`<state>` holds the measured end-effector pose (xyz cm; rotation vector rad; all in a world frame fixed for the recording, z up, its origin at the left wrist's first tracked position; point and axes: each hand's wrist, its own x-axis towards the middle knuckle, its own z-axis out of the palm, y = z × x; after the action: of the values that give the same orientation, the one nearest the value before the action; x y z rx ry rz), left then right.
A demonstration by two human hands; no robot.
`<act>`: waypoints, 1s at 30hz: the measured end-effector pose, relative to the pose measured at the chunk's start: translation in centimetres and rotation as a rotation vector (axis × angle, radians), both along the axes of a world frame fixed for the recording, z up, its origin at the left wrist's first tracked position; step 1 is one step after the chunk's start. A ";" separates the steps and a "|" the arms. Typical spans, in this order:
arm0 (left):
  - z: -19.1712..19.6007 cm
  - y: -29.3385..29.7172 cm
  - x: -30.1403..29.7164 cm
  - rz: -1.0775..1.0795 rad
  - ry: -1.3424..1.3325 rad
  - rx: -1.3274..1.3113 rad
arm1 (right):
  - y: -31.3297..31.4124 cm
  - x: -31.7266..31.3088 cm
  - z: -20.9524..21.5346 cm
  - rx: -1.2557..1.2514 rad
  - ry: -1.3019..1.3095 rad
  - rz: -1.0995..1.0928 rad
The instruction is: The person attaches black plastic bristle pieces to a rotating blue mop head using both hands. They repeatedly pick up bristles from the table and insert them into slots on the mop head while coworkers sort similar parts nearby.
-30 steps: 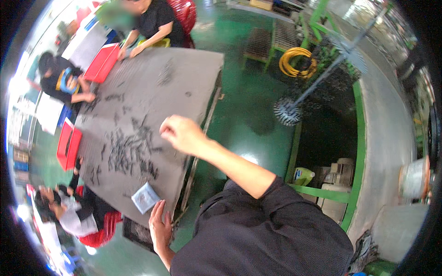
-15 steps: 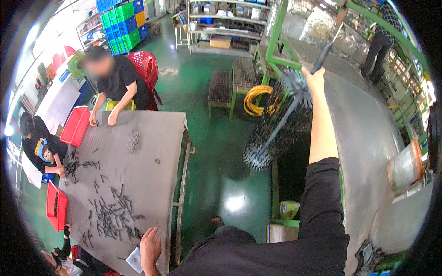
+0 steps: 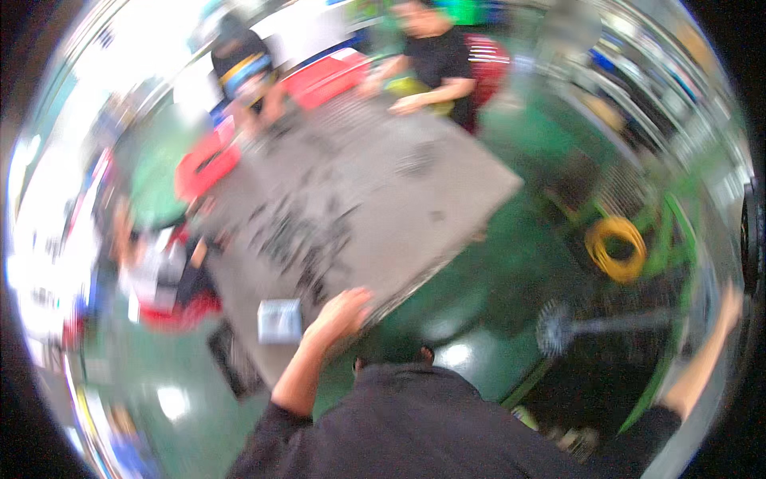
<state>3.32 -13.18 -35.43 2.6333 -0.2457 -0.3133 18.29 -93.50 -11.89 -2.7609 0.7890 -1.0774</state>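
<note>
My left hand (image 3: pixel 341 313) rests at the near edge of the grey table (image 3: pixel 471 180), fingers fairly straight and nothing visible in them. A small pale-blue packet (image 3: pixel 280 321) lies just left of it. Many dark thin sticks (image 3: pixel 299 231) are strewn over the tabletop beyond. Stretched out to the far right, my right hand (image 3: pixel 728 307) is smeared by motion, so its fingers and any grip do not show. Nearest to it is a blue-grey rod (image 3: pixel 622 322) with a spiky round disc (image 3: pixel 554 327) at its left end; dark mesh-like strands surround it.
Two co-workers (image 3: pixel 439 72) (image 3: pixel 243 72) sit across the table, and another person (image 3: pixel 163 263) is at its left. Red trays (image 3: pixel 325 77) (image 3: pixel 207 164) stand along the far edges. A yellow coiled hose (image 3: pixel 615 249) hangs by a green frame (image 3: pixel 678 231) at right.
The whole view has swung left and blurred. My right hand, earlier on a dark handle above the rod, now appears at the far right rim. The packet, formerly by my left hand's fingers, lies apart from it.
</note>
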 end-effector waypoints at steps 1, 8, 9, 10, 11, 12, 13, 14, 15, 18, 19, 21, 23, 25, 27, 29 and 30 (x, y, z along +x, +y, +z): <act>-0.7 -0.2 -0.1 0.046 0.054 0.006 | -2.0 0.9 -1.8 -0.042 -0.012 -0.002; -8.8 3.7 -7.5 0.268 0.307 -0.061 | -5.8 1.4 -13.8 0.043 0.099 -0.335; -10.1 4.4 -9.0 0.299 0.387 -0.085 | -5.2 1.0 -15.0 0.069 0.108 -0.340; -11.2 5.0 -10.4 0.335 0.463 -0.069 | -2.7 1.3 -15.7 0.088 0.131 -0.279; -12.6 5.5 -11.9 0.392 0.523 -0.034 | 0.2 2.1 -15.8 0.273 0.223 0.065; -14.0 6.3 -13.2 0.397 0.574 -0.018 | -2.9 2.1 -15.9 0.123 0.062 0.150; -13.7 7.0 -14.9 0.446 0.642 -0.005 | 0.4 3.2 -15.3 0.031 0.180 0.234; -13.4 7.9 -16.5 0.483 0.706 0.003 | 5.7 3.6 -13.4 -0.069 0.279 0.325; -15.2 9.3 -17.8 0.459 0.687 0.001 | 5.4 3.9 -11.0 -0.123 0.326 0.208; -22.0 12.9 -23.0 0.487 0.639 -0.044 | 15.8 3.5 -3.0 0.001 0.055 0.508; -21.1 13.2 -23.2 0.498 0.632 -0.058 | 18.8 2.6 -0.4 -0.012 0.038 0.544; -21.3 14.3 -24.3 0.553 0.645 -0.108 | 25.0 1.2 3.9 -0.033 0.010 0.631; -20.2 14.7 -24.2 0.652 0.688 -0.161 | 30.8 -0.4 6.5 -0.041 0.000 0.720; -20.4 15.4 -23.9 0.657 0.627 -0.203 | 37.5 -2.2 9.2 -0.068 -0.003 0.813; -21.1 16.0 -23.7 0.659 0.538 -0.302 | 43.1 -3.4 11.1 -0.095 -0.003 0.895; -19.9 16.3 -23.1 0.682 0.478 -0.334 | 47.6 -4.3 11.9 -0.118 0.012 0.970; -20.1 16.6 -23.5 0.707 0.441 -0.380 | 49.7 -4.8 12.5 -0.128 0.016 1.015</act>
<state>-20.15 3.37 -55.57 2.0413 0.6856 -0.5187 13.53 -43.83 0.64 -2.6326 -0.6744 -0.8542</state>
